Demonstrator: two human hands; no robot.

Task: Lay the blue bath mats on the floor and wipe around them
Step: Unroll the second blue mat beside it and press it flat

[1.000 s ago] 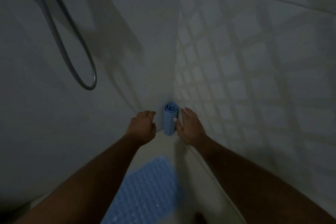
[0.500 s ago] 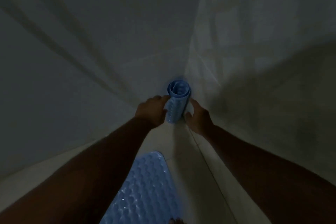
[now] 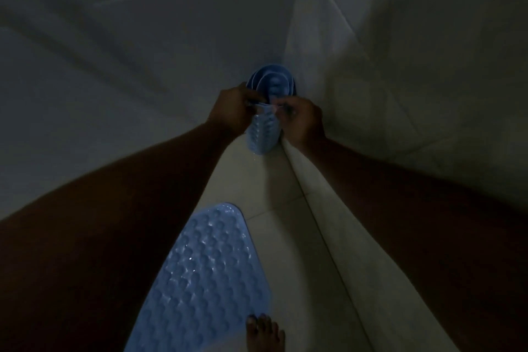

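Observation:
A rolled blue bath mat (image 3: 264,134) stands upright in the corner where the two tiled walls meet the floor. My left hand (image 3: 234,111) grips its upper edge from the left. My right hand (image 3: 303,120) pinches the same edge from the right, fingertips nearly touching the left ones. The roll's open top shows above my hands. A second blue bath mat (image 3: 200,274), bumpy and glistening, lies flat on the pale floor below, partly hidden by my left forearm.
Pale tiled walls (image 3: 400,80) close in on the left and right, and the light is dim. My bare foot (image 3: 264,334) stands on the floor tiles (image 3: 280,226) beside the flat mat's right edge.
The view dropped, so the shower hose left the frame. My hands moved from either side of the roll to grip its upper edge, and a bare foot came into view.

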